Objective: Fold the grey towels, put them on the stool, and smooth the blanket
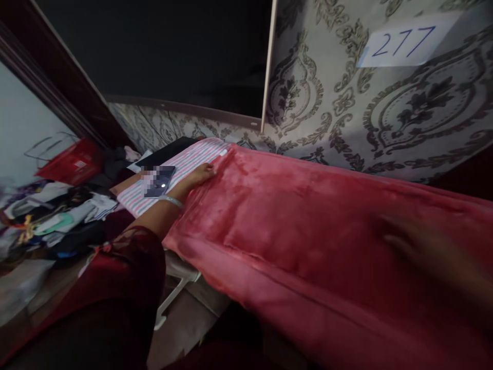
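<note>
A red plush cloth (292,205), which looks like a blanket or cover, lies spread along a narrow raised surface in front of me. My left hand (202,174) is at its left edge, fingers curled onto the fabric, with a pale bracelet (170,200) on the wrist. My right hand (419,241) is over the cloth on the right, blurred by motion. Its fingers look stretched out and apart, with nothing seen in them. Beyond my left forearm, a dark phone (164,180) rests on a striped cover (194,155); part of it is pixelated.
A large dark screen (173,51) stands at the back, beside patterned wallpaper (335,118) with a paper marked 277 (408,41). At left, a red basket (73,162) stands behind a pile of clothes (65,221). A white metal leg (173,298) shows below the cloth.
</note>
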### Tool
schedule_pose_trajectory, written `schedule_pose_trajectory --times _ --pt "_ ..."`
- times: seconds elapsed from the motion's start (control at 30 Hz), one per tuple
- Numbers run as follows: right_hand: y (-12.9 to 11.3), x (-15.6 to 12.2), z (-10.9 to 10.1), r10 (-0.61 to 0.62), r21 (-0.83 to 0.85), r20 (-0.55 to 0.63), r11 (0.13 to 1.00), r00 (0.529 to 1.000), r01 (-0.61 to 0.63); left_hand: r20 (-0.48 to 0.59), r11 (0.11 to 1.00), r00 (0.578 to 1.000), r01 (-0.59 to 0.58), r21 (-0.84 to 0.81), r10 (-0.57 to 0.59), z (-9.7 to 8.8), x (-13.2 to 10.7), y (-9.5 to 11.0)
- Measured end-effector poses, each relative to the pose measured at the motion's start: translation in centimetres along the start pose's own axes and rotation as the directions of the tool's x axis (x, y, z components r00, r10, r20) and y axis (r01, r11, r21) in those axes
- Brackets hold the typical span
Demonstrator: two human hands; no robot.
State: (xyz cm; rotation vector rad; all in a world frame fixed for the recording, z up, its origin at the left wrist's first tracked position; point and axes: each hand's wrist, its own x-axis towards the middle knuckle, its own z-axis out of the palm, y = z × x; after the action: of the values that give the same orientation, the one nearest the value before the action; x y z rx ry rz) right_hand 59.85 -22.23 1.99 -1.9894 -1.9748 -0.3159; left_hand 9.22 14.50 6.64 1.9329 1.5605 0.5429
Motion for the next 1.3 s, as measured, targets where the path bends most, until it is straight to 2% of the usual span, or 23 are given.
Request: schedule_pose_trajectory --times 0.03,0.1,0.17,0.27,0.37,0.43,0.5,0.67,0.8,0.9,1.0,1.1,1.3 --pt "-2.8 -1.8 0.2 -0.073 0.062 0.058 0.996 0.996 0.070 -0.008 1.000 1.000 -0.010 -0.013 0.010 -0.5 -1.6 -0.9" --pt "-7.5 -5.5 1.0 -0.122 0.128 0.066 0.985 0.990 0.113 -0.027 0.999 0.999 -0.029 -0.018 0.028 -1.5 -4.7 -2.8" --pt "-10.4 -8.5 2.0 -0.136 0.128 0.025 0.983 0.990 0.132 -0.031 0.999 0.998 -0.047 -0.003 0.047 -2.2 -7.5 -4.3" --pt "-11.7 -10.8 3.0 -0.103 0.116 -0.041 0.987 0.994 0.107 -0.089 0.996 0.992 -0.092 -0.008 0.091 -2.4 -10.8 -5.5" --pt "-11.7 -10.7 3.3 -0.057 0.102 -0.081 0.993 0.995 0.066 -0.069 0.997 0.995 -0.069 0.043 0.072 -2.0 -12.5 -5.4" --pt "-12.0 -10.1 3.3 -0.039 0.069 -0.115 0.996 0.993 0.048 0.009 0.993 0.999 -0.045 0.110 0.044 -1.8 -12.9 -4.9" --pt "-12.7 -9.5 3.2 -0.025 0.023 -0.147 0.999 0.989 0.029 0.039 0.989 0.999 -0.039 0.144 0.033 -1.5 -12.8 -4.4" --pt "-14.0 -7.8 2.4 0.005 -0.076 -0.184 0.997 0.983 -0.019 -0.017 0.992 1.000 0.002 0.123 0.000 -2.0 -11.7 -3.9" --pt "-14.4 -6.8 1.2 -0.017 -0.028 -0.270 1.000 0.963 0.010 -0.075 0.995 0.996 0.050 0.091 -0.043 -3.2 -10.8 -4.2" --pt "-15.0 -7.3 1.5 -0.026 0.029 -0.283 0.999 0.959 0.036 -0.129 0.992 0.990 0.073 0.103 -0.059 -3.7 -10.7 -4.8" --pt "-15.7 -8.7 2.6 -0.050 0.061 -0.223 0.996 0.973 0.066 -0.155 0.987 0.986 0.085 0.137 -0.064 -3.5 -10.9 -5.4" --pt "-16.1 -9.6 3.4 -0.052 0.079 -0.227 0.994 0.972 0.072 -0.160 0.982 0.985 0.087 0.167 -0.060 -3.2 -11.0 -5.6" --pt "-16.6 -9.7 2.5 -0.029 0.141 -0.253 0.988 0.967 0.067 -0.150 0.973 0.988 0.078 0.216 -0.046 -3.1 -10.7 -5.2"
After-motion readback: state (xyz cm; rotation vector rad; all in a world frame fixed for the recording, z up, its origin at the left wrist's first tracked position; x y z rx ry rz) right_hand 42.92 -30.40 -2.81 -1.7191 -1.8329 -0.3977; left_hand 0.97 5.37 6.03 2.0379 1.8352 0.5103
